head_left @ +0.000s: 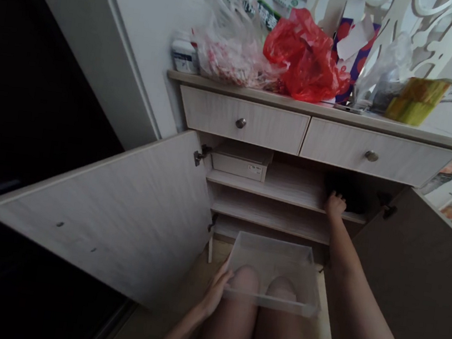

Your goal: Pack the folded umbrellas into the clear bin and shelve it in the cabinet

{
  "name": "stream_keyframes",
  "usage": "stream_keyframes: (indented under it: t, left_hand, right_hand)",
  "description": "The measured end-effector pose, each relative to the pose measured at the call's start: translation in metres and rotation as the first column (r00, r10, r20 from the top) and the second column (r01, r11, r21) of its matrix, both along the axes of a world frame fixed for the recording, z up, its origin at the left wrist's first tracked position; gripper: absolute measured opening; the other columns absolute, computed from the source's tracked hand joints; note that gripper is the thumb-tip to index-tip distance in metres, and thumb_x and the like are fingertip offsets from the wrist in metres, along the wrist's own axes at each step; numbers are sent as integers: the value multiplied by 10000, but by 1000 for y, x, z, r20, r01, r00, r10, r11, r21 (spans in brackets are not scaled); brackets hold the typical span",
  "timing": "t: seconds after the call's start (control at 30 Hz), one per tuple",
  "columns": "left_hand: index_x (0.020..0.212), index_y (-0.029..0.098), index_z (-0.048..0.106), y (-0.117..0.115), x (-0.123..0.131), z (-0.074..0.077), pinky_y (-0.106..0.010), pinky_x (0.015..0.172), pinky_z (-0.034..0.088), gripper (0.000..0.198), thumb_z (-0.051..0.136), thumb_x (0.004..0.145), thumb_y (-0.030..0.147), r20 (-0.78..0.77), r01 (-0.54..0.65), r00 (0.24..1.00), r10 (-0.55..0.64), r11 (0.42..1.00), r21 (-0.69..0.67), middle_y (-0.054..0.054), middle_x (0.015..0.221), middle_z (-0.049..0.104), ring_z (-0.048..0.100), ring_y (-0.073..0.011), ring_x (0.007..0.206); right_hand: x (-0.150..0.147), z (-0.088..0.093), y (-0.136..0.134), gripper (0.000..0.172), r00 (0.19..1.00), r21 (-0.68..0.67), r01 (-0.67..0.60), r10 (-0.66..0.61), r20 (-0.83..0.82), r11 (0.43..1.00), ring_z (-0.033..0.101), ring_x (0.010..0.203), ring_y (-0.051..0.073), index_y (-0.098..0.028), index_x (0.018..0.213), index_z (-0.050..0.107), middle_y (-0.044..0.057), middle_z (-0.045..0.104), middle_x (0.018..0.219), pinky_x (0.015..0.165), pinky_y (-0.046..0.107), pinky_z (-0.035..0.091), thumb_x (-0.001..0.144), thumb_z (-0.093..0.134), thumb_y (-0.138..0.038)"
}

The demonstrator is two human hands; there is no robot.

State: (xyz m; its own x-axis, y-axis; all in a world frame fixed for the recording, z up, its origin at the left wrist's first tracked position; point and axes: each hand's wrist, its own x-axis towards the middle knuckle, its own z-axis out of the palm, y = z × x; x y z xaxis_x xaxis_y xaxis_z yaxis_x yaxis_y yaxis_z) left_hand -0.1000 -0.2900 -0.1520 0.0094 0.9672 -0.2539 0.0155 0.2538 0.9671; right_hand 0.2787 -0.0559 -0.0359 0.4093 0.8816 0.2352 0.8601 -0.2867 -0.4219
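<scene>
Two hands: I have both on my feed, one low and one high, well apart.

Left hand (pixel 215 291): fingers wrap narrowly around the side of a clear plastic bin (pixel 274 272), probably to keep it steady.

Right hand (pixel 334 204): fingers curl at the front edge of a shelf (pixel 265 189). I cannot tell whether they hold anything. A dark object (pixel 346 195) sits just past the fingertips, too shadowed for me to name.

Bin: well below the right fingers, seemingly propped on the knees (pixel 246 282), which show through it.

Doors: a pale cabinet door (pixel 97 213) and a dark one (pixel 415 286) stand open on either side of the right fingers, likely to leave room for reaching in.

Above: a white box (pixel 241 166) lies on the shelf, left of the right fingers; a red plastic bag (pixel 304 57) sits on the cabinet top, well above them.
</scene>
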Motion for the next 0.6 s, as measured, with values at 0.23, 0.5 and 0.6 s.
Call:
stream_keyframes:
  t: [0.23,0.5,0.6]
  left_hand:
    - [1438,151,514,2,-8,-2,-377,893,502,803,555,781,611,-44,8,999,-10,999,-39,-172,1389,592,587,-342,1190]
    - [1480,176,468,1,-9,5,-359,887,498,763,518,822,558,-80,63,995,-64,998,-6,-139,1460,539,594,-297,1161]
    - [1488,175,455,0,-7,7,-377,897,503,787,509,819,587,-76,67,995,-67,998,6,-136,1456,544,610,-305,1149]
  right_hand:
    - [10,-13,-12,488,858,185,132,-18,-514,974,590,1106,310,-112,1241,620,219,617,1191,945,455,453,768,620,-230]
    - [16,-6,-145,585,564,256,-256,359,-743,932,654,933,220,-183,1145,696,77,715,1069,747,288,530,633,788,-450]
    - [4,-10,-192,535,549,207,-444,448,-706,871,660,935,216,-194,1112,726,84,717,1099,776,297,539,667,788,-484]
